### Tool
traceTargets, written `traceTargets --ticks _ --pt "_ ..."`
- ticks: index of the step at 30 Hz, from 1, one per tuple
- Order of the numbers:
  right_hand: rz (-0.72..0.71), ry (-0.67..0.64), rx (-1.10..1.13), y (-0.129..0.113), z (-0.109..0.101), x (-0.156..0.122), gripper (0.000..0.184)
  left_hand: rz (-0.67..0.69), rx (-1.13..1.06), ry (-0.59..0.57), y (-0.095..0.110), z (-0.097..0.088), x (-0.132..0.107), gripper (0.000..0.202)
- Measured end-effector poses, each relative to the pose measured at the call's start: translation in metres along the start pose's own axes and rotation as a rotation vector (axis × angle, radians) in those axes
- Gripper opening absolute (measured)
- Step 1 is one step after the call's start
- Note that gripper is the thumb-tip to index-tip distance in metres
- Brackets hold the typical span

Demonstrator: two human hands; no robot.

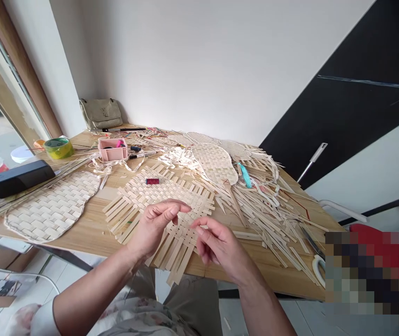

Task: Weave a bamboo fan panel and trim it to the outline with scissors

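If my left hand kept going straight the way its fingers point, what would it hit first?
Probably your right hand, whose fingertips sit just ahead of your left hand's fingertips. Depth is hard to judge here, so it might pass just over them.

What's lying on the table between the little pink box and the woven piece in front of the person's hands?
In the head view, a thin, curling white strip lies on the wooden tabletop between the pink box and the woven piece.

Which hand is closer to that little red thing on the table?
The left hand is nearer, just below the small red object from this view. The right hand is farther away, lower down and off to its right.
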State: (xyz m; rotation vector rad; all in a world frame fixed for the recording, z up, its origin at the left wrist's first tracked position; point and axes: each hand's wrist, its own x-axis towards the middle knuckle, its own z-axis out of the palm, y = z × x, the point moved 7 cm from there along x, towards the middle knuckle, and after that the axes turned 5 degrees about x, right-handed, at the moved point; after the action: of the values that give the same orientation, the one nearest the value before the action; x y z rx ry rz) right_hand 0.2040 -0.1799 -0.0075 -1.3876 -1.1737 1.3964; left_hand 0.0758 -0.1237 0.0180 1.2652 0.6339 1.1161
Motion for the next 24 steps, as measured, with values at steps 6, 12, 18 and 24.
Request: traceTargets --ticks 6,12,18,24 --pt "-0.276 0.486 -0.327 -0.031 -0.032 -0.025 0.016 -0.021 -0.122 -0.097 0.035 0.024 -0.003 0.019" --pt "-0.383 0.829 -0.402 -0.037 -0.076 -0.073 0.019 -0.013 -0.159 -0.169 0.073 0.041 -0.011 0.014" --pt "-0.415 1.007 -0.203 -0.012 -0.123 -0.124 0.023 -0.027 -0.413 -0.241 0.116 0.06 -0.023 0.038" --pt "-0.309 0.855 0.113 0.018 -0.143 -0.156 0.039 -0.011 -0.428 -0.122 0.139 0.064 -0.023 0.04"
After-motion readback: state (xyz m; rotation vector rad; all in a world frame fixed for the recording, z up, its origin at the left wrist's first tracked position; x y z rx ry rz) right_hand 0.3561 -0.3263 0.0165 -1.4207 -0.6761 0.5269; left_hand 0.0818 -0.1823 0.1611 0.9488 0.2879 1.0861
